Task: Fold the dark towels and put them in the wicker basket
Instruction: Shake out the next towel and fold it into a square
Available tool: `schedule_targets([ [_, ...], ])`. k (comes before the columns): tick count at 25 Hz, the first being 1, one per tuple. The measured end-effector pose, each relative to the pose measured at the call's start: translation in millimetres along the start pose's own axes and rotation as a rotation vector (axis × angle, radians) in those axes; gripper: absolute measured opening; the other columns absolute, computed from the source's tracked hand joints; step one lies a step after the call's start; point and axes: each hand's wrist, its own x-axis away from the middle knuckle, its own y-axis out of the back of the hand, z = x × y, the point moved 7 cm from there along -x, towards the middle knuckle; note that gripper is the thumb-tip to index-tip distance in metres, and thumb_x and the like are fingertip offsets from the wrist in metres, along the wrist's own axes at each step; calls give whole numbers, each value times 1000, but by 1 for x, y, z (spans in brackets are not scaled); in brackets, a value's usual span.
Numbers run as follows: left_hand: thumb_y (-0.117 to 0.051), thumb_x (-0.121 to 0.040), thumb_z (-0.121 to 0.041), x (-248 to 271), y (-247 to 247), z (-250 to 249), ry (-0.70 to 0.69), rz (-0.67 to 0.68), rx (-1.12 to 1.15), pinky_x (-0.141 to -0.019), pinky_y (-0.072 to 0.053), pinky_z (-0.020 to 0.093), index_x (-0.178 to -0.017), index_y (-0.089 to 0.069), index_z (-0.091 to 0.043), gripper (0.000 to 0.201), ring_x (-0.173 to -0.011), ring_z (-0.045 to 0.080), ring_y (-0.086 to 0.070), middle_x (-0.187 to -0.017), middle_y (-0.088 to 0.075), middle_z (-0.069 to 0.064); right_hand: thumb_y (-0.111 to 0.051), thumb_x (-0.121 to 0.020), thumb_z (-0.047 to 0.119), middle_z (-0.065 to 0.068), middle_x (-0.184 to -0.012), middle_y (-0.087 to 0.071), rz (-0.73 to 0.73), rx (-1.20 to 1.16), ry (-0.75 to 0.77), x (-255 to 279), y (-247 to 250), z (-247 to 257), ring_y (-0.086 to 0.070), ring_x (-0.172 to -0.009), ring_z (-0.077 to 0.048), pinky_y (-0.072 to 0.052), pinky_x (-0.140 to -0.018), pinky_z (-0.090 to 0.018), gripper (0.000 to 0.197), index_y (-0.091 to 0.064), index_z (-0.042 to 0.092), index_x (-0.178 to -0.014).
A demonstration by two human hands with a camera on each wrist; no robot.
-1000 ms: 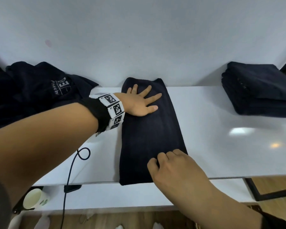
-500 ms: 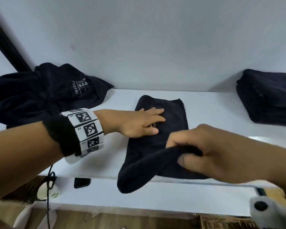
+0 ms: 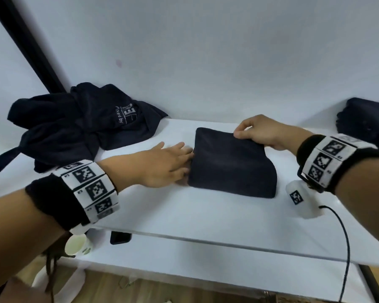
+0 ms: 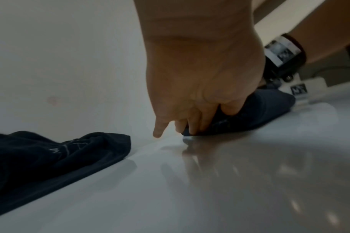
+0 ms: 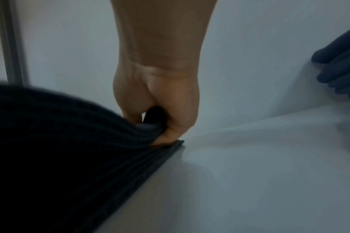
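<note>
A dark towel [image 3: 232,165] lies folded into a thick rectangle in the middle of the white table [image 3: 206,215]. My left hand [image 3: 185,169] is at its left edge, thumb and fingers pinching the layers there [image 4: 210,121], little finger sticking out free. My right hand [image 3: 241,133] pinches the towel's far right corner [image 5: 154,126] between thumb and curled fingers, holding the top layer on the one below. The towel [image 5: 60,141] bulges up close to the right wrist camera. No wicker basket is in view.
A heap of unfolded dark towels [image 3: 74,127] lies at the back left against the wall. A stack of folded dark towels [image 3: 368,123] stands at the far right. On a lower shelf sit a paper cup [image 3: 77,244] and a dark phone [image 3: 120,237]. A black cable [image 3: 344,248] hangs below my right wrist.
My right hand lifted the towel's near end and carried it over to the far end, halving it. My left hand slid off the towel's top to its left edge.
</note>
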Motion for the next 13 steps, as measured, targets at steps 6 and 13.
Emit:
schedule_targets([
  [6,-27,-105,-39,8,45,-33,103,-274,179,-115,-22,36,-147,-34,-12,51,-141,22,-29,-154,-32,8,-55,-99,26,-9,-93,-64,-5,-75,-67,-12,-1,-22,-56,-74,-18,-44,-62,-26,25,-66,4,-104],
  [13,-15,-103,-52,-27,16,-63,124,13,79,-121,-8,40,-157,-5,-23,62,-151,28,-4,-165,1,12,-54,-97,35,-3,-107,-59,-159,465,63,-13,10,1,-55,-94,-23,-45,-77,-34,21,-58,18,-108],
])
